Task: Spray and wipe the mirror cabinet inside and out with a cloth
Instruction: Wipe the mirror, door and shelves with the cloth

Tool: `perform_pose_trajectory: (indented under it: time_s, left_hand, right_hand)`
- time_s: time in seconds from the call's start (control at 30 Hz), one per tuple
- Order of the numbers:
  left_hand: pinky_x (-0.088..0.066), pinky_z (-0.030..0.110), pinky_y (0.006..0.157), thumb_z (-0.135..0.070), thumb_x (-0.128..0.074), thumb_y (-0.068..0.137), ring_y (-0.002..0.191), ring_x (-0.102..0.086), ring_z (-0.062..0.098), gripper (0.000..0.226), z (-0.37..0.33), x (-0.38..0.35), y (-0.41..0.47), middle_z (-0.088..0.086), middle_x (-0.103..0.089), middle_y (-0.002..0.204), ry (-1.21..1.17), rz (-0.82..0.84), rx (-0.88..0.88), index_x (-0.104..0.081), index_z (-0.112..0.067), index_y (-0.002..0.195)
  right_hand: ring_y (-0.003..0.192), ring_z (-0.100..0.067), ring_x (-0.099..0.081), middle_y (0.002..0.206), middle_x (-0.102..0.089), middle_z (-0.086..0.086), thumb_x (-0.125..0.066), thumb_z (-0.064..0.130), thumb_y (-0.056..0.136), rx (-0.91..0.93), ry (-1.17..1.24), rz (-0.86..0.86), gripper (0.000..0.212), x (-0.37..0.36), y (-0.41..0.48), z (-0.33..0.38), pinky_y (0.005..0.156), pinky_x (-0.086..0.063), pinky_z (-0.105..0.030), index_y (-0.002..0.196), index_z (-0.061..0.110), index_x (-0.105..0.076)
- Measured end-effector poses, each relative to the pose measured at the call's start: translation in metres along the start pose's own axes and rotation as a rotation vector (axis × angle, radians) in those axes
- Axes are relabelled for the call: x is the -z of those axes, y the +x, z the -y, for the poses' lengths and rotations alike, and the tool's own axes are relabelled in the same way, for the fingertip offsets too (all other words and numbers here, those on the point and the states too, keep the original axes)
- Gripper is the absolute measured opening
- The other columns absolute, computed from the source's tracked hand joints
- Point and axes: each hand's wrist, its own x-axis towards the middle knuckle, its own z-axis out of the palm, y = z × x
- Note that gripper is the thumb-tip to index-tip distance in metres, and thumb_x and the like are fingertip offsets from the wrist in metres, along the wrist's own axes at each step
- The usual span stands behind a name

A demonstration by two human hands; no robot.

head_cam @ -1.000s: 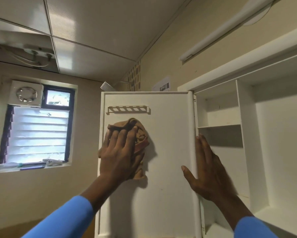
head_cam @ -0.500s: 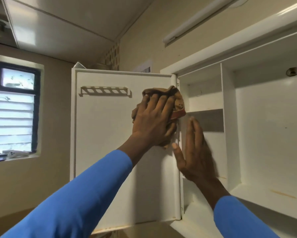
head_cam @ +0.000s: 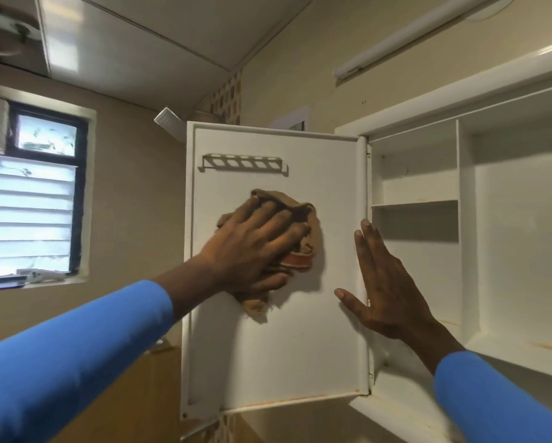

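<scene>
The white mirror cabinet (head_cam: pixel 517 238) hangs on the wall with its left door (head_cam: pixel 300 346) swung wide open, the inner face toward me. My left hand (head_cam: pixel 252 247) presses a crumpled brown cloth (head_cam: pixel 303 238) flat against the middle of that inner face, below a small slotted rack (head_cam: pixel 242 163). My right hand (head_cam: pixel 386 292) lies flat with fingers spread on the door's hinge edge, holding nothing. The mirror side of the door is hidden. No spray bottle is in view.
Inside the cabinet are a small shelf (head_cam: pixel 415 204), a vertical divider (head_cam: pixel 466 225) and a bare bottom ledge (head_cam: pixel 524 350). A tube light (head_cam: pixel 405 36) runs above. A louvred window (head_cam: pixel 28 212) sits in the left wall, with small items on its sill.
My left hand has slid the cloth from the door's upper hinge-side corner down and left to the middle of the panel. My right hand stays on the hinge edge.
</scene>
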Motion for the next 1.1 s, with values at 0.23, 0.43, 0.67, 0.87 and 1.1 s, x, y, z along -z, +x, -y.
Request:
perform_pose_trajectory:
  time_s: [0.23, 0.43, 0.67, 0.87, 1.1]
  left_hand:
    - [-0.036, 0.063, 0.113, -0.061, -0.056, 0.089, 0.126, -0.053, 0.047, 0.08, -0.013, -0.006, -0.057, 0.022, -0.057, 0.141, 0.017, 0.01, 0.306, -0.05, -0.011, 0.152]
    - [-0.035, 0.065, 0.109, -0.056, -0.055, 0.09, 0.123, -0.054, 0.048, 0.076, -0.05, -0.02, -0.055, 0.023, -0.056, 0.142, 0.005, -0.02, 0.421, -0.05, -0.012, 0.151]
    - [-0.032, 0.066, 0.112, -0.051, -0.058, 0.086, 0.125, -0.052, 0.046, 0.077, -0.077, -0.02, -0.001, 0.02, -0.054, 0.144, -0.049, -0.027, 0.314, -0.045, -0.013, 0.151]
    - [-0.033, 0.067, 0.112, -0.041, -0.045, 0.097, 0.121, -0.054, 0.045, 0.061, -0.139, -0.035, 0.034, 0.021, -0.057, 0.137, -0.102, -0.016, 0.276, -0.045, -0.009, 0.148]
    - [-0.036, 0.063, 0.113, -0.04, -0.052, 0.096, 0.123, -0.056, 0.041, 0.057, -0.177, -0.053, 0.017, 0.015, -0.06, 0.138, -0.136, 0.005, 0.131, -0.05, -0.013, 0.146]
  right_hand:
    - [0.163, -0.019, 0.012, 0.173, 0.025, -0.003, -0.037, 0.071, 0.097, -0.024, -0.068, 0.129, 0.103, 0.006, -0.006, 0.001, 0.123, -0.024, -0.036, 0.166, 0.011, 0.013]
    - [0.163, -0.019, 0.012, 0.172, 0.03, -0.003, -0.042, 0.064, 0.092, -0.03, -0.139, 0.238, 0.106, 0.014, -0.023, -0.003, 0.122, -0.031, -0.04, 0.165, 0.012, 0.015]
    - [0.163, -0.018, 0.009, 0.169, 0.036, 0.003, -0.053, 0.05, 0.08, -0.069, -0.033, 0.303, 0.117, 0.02, -0.02, 0.005, 0.119, -0.036, -0.039, 0.164, 0.018, 0.022]
    - [0.163, -0.01, 0.004, 0.176, 0.016, 0.004, -0.046, 0.021, 0.08, -0.117, 0.1, 0.203, 0.102, 0.023, -0.022, 0.009, 0.124, -0.033, -0.036, 0.168, 0.016, 0.005]
    - [0.163, -0.012, -0.003, 0.177, 0.01, 0.005, -0.029, 0.028, 0.089, -0.114, 0.093, 0.181, 0.085, 0.022, -0.023, 0.004, 0.126, -0.027, -0.035, 0.168, 0.016, -0.003]
